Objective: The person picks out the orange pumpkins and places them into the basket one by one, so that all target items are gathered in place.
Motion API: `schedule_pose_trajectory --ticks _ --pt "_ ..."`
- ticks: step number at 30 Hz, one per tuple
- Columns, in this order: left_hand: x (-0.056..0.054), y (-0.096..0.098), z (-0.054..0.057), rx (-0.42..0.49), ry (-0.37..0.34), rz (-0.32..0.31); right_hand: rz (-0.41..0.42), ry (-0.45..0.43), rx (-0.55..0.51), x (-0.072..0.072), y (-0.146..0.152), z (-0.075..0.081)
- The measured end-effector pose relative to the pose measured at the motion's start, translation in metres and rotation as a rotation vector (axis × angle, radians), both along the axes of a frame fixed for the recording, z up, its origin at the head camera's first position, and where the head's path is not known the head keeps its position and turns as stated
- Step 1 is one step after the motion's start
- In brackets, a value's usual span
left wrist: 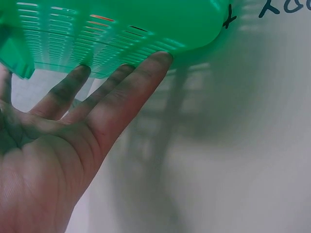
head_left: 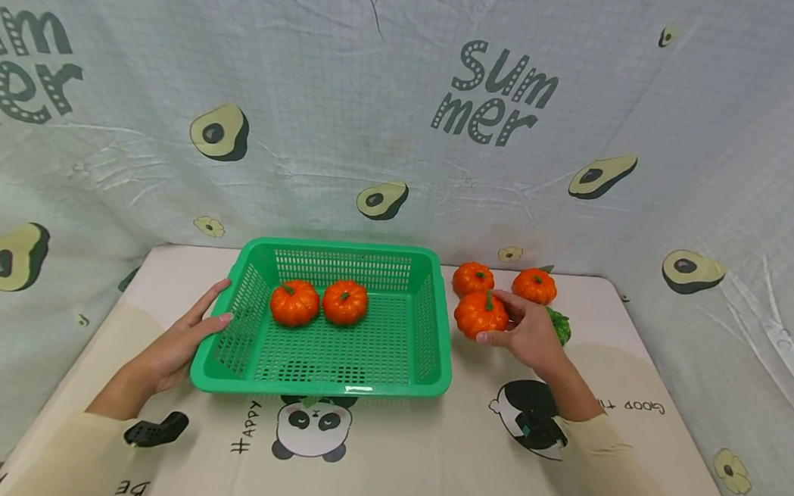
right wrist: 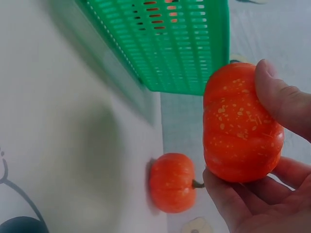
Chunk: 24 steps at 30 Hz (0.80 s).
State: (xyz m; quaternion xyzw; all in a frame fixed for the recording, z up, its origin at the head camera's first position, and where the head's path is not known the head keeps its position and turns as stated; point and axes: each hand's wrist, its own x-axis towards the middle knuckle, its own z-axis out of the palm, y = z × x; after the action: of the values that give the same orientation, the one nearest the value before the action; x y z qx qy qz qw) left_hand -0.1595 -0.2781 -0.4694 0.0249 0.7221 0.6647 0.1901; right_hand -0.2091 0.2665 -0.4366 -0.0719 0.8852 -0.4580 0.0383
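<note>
Right hand (head_left: pixel 533 337) with fingers and thumb gripping a pumpkin (head_left: pixel 480 316), left hand (head_left: pixel 176 346) with fingers straight and spread, touching a basket (head_left: pixel 320 390)

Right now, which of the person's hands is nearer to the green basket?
Left. The left hand touches the basket at its left side; the right hand, holding a pumpkin, is apart from it, beyond its right side.

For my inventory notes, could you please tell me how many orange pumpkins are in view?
5: two pumpkins in the green basket, one pumpkin in the right hand, and two more near the far edge of the table. Others could be hidden behind that hand.
</note>
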Motion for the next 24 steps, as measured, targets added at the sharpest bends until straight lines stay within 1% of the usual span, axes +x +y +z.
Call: schedule_pose_trajectory --ticks 7,14,24 --pt "0.0 0.0 0.0 -0.001 0.0 -0.001 0.011 -0.005 -0.026 0.002 -0.005 0.006" --pt "-0.002 0.001 0.001 0.002 0.005 -0.005 0.01 -0.004 -0.027 0.004 -0.01 0.013" --pt "-0.001 0.0 0.0 -0.008 -0.002 0.004 0.005 0.005 -0.064 0.005 -0.021 0.017"
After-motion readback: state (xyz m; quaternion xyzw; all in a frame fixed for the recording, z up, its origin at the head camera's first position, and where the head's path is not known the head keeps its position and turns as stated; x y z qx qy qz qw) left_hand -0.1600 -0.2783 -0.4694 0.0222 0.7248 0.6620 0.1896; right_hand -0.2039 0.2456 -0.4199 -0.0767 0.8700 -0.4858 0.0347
